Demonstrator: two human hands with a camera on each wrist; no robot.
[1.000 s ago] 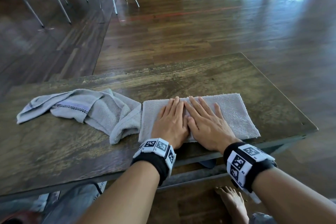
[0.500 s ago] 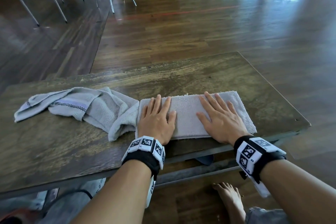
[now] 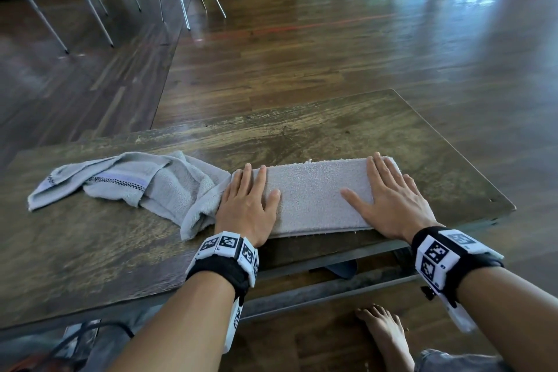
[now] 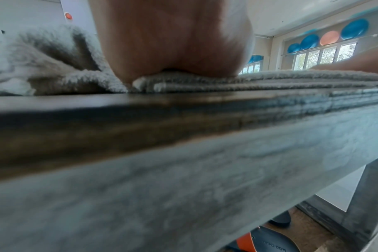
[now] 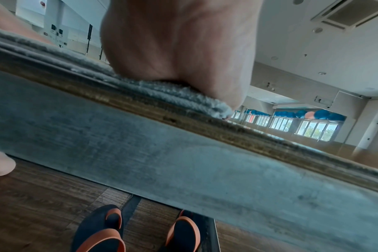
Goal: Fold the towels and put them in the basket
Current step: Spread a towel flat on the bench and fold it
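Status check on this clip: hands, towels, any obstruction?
Left hand and right hand flat on folded towel. Crumpled towel beside it, touching. No basket in view.

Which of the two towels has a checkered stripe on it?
The crumpled towel on the left; the folded towel under both hands is plain grey.

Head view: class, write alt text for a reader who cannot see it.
Both hands press flat on a folded grey towel on a wooden table, left hand at its left end, right hand at its right. A crumpled towel lies left.
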